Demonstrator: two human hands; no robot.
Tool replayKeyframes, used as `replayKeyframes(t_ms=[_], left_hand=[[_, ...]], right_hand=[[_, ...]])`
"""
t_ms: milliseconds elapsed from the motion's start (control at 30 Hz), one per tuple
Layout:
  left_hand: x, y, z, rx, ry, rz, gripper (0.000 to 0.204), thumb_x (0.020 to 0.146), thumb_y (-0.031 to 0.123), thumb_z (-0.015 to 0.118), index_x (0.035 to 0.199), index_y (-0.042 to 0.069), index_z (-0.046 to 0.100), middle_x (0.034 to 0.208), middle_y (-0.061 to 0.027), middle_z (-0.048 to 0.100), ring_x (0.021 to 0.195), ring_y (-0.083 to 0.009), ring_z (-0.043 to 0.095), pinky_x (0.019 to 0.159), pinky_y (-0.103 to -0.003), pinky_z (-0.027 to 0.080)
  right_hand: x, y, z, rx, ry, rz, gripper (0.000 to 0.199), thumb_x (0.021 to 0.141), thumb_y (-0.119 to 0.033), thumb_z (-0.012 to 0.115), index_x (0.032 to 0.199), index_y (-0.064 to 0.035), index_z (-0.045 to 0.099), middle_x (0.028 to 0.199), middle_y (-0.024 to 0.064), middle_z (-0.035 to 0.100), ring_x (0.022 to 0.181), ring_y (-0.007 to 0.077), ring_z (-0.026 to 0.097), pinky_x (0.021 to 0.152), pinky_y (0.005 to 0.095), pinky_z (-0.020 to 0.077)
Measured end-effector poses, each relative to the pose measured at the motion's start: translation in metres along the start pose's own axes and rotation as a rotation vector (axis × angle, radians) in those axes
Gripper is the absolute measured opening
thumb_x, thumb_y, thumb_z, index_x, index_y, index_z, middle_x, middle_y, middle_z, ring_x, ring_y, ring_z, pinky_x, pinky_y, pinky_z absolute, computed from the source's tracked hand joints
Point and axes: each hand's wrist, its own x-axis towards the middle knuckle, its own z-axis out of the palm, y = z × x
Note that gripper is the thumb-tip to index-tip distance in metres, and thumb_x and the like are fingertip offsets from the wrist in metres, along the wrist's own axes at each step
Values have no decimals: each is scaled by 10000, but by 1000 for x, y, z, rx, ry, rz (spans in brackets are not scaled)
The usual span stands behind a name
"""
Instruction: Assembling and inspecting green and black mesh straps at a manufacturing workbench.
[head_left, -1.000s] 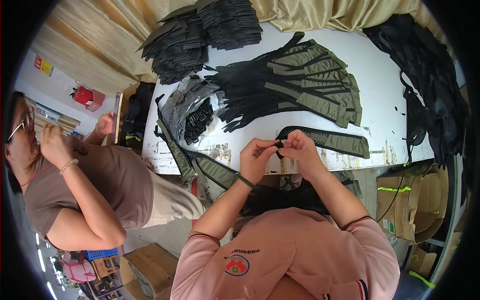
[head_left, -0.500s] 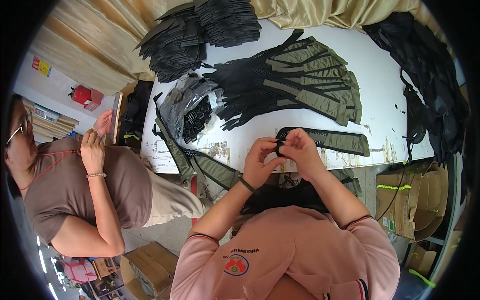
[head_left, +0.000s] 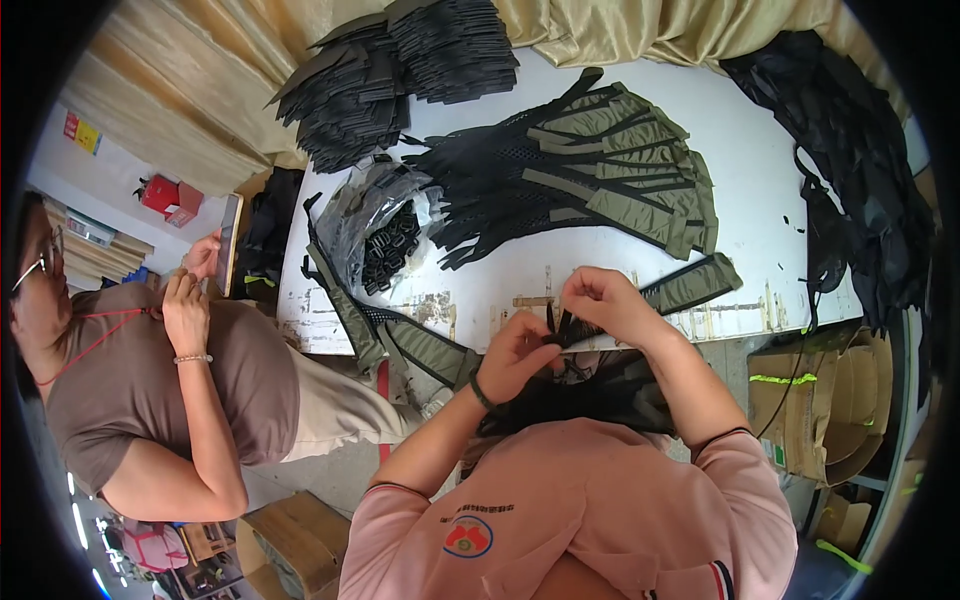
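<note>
At the table's near edge, my left hand (head_left: 514, 358) is closed, pinching a small black piece at the end of a strap; whether it is a buckle I cannot make out. My right hand (head_left: 608, 302) stands a little higher and to the right, fingertips closed on black webbing that rises from the left hand. An olive and black mesh shoulder strap (head_left: 706, 282) runs out from beneath my right hand over the table. Left of my hands, a clear plastic bag (head_left: 345, 215) lies open, with many black plastic buckles (head_left: 390, 250) in it.
A fanned pile of olive shoulder straps (head_left: 640, 165) covers the table's middle. Stacks of black flat pieces (head_left: 350, 90) stand at the back left, black fabric (head_left: 840, 150) at the right. More straps (head_left: 425, 340) hang over the near edge. Another person (head_left: 190, 370) holds a tablet-like object at left.
My hands have moved apart, the right one up and the left one slightly down, with black webbing drawn between them. The olive strap's far end has swung upward on the table.
</note>
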Motion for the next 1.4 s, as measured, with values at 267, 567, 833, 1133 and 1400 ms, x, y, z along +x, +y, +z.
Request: replayKeyframes(t_ms=[267,567,833,1133,1400], left_hand=[[-110,-39,-35,-373,384,-380,157,864,89,600,956,73,474,808,-65,579,627,-209,612,554,-318,505],[-82,3,-44,762,109,-233,257,879,214,623,1061,52,541,695,-8,615,527,-100,547,484,-255,430],[73,-37,-44,-309,229,-295,428,917,378,530,1231,90,493,1006,-49,622,821,-137,574,702,-284,459],[60,-24,-73,-242,427,-77,247,930,202,535,1099,32,595,930,-50,619,759,-137,596,678,-263,493],[41,-32,-51,116,373,27,227,874,0,559,1099,26,577,887,-66,616,730,-131,613,611,-234,491]], right_hand=[[53,24,-71,-1261,614,-391,486,700,-224,733,1121,-85,534,996,97,531,942,272,542,808,389,402],[59,41,-82,-1497,521,-410,263,746,-66,563,1003,-79,619,826,73,537,848,241,543,727,380,393],[-46,-9,-15,-1181,-277,-412,233,728,-109,594,941,-118,687,763,71,540,780,277,553,742,377,426],[-89,27,-120,-1778,52,222,178,738,-121,608,892,-130,698,986,88,612,1064,247,532,923,454,375],[12,33,4,-730,163,-477,412,793,-163,659,1174,-56,544,1086,148,600,1031,336,546,890,376,439]])
